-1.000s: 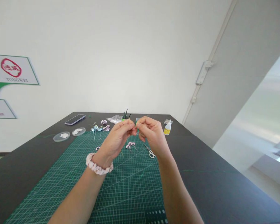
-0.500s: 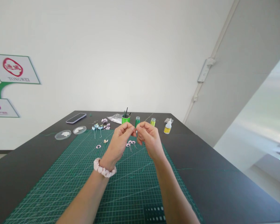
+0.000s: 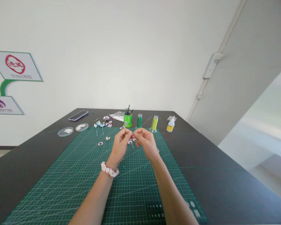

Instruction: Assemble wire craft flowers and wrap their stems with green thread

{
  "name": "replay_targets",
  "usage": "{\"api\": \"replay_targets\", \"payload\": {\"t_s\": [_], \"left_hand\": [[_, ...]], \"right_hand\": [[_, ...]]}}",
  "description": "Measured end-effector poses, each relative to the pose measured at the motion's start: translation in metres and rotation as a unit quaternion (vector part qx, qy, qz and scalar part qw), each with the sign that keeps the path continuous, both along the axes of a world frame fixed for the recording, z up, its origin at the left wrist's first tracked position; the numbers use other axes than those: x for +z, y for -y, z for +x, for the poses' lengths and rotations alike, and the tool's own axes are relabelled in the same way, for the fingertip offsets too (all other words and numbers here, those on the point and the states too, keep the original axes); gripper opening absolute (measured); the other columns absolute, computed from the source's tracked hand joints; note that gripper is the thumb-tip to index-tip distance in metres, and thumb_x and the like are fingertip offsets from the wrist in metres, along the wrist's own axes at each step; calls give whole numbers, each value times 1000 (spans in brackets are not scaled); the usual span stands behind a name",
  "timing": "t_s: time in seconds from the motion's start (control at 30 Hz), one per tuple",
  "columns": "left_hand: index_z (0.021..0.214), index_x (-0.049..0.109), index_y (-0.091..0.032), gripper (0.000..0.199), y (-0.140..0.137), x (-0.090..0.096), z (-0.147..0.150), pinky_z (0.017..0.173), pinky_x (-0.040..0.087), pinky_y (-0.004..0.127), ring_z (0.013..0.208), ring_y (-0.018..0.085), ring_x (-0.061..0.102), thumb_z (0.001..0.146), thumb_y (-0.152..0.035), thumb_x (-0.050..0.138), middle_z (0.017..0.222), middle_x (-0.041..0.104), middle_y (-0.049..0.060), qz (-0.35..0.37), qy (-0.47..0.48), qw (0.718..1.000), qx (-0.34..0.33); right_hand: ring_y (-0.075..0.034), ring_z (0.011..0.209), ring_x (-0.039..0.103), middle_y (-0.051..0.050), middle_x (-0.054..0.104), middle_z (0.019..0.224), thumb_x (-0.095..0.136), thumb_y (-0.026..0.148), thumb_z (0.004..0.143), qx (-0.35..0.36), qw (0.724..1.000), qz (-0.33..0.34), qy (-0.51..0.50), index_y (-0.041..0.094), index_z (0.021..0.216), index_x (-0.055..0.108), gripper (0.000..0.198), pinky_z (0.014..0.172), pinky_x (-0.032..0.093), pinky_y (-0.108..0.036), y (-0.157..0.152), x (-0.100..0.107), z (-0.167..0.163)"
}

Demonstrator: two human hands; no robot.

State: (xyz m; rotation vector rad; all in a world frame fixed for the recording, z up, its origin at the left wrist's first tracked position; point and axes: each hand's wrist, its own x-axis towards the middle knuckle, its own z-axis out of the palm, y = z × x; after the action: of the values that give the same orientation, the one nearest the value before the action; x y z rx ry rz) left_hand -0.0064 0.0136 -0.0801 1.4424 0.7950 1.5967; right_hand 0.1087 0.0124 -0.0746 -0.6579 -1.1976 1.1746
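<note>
My left hand (image 3: 121, 142) and my right hand (image 3: 145, 141) meet fingertip to fingertip above the far part of a green cutting mat (image 3: 84, 184). Both are closed in a pinch. A thin wire (image 3: 146, 121) slants up and to the right from the pinched fingers; whatever else they hold is too small to make out. Just beneath the fingers lie small pink petal pieces (image 3: 130, 142) on wire stems, partly hidden. To the left on the mat are a pink ring-shaped petal (image 3: 100, 143) and a small cream flower piece (image 3: 107, 138).
Behind my hands stand a green can of tools (image 3: 127, 120), a green thread spool (image 3: 140, 121) and a yellow-green spool (image 3: 155, 123). A glue bottle (image 3: 170, 124) is to the right. Leftward are blue wired petals (image 3: 98, 124), two shallow dishes (image 3: 65, 132) and a phone (image 3: 78, 115).
My pinched hands have come slightly lower and nearer, the wire moving with them. The view has shifted a little, and more of both spools shows.
</note>
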Motion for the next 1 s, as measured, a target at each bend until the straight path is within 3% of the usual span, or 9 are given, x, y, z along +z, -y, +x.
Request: {"api": "replay_targets", "payload": {"t_s": [0.13, 0.27, 0.63, 1.0], "left_hand": [[68, 58, -18, 19, -2, -7, -6, 64, 42, 26, 65, 14, 53, 82, -31, 56, 66, 59, -1, 15, -69, 996, 57], [69, 59, -18, 20, -3, -17, -8, 62, 41, 26, 64, 14, 53, 82, -33, 54, 65, 60, -1, 18, -110, 989, 97], [70, 60, -17, 20, -5, -37, -8, 66, 48, 28, 67, 16, 61, 78, -35, 58, 66, 65, 1, -36, -68, 994, 72], [74, 61, -18, 17, -6, -46, -10, 67, 45, 27, 68, 16, 62, 85, -27, 51, 70, 67, 1, 51, -194, 963, 178]], "right_hand": [[-5, 37, 34, 9, 44, 47, 69, 31, 71, -7, 1000, -13, -8, 17, 67, 60, 17, 39, 29, -21, -3, -14, -4], [-5, 38, 34, 9, 43, 48, 70, 31, 70, -17, 999, -28, -11, 17, 66, 61, 18, 39, 29, -22, -3, -24, -11], [-4, 38, 26, 10, 37, 42, 70, 30, 65, -24, 992, -91, -87, 17, 62, 59, 18, 40, 30, -21, 3, -35, -21], [-3, 37, 23, 12, 32, 41, 71, 30, 60, -32, 988, -117, -98, 16, 61, 59, 18, 38, 28, -20, 2, -38, -23]]}}
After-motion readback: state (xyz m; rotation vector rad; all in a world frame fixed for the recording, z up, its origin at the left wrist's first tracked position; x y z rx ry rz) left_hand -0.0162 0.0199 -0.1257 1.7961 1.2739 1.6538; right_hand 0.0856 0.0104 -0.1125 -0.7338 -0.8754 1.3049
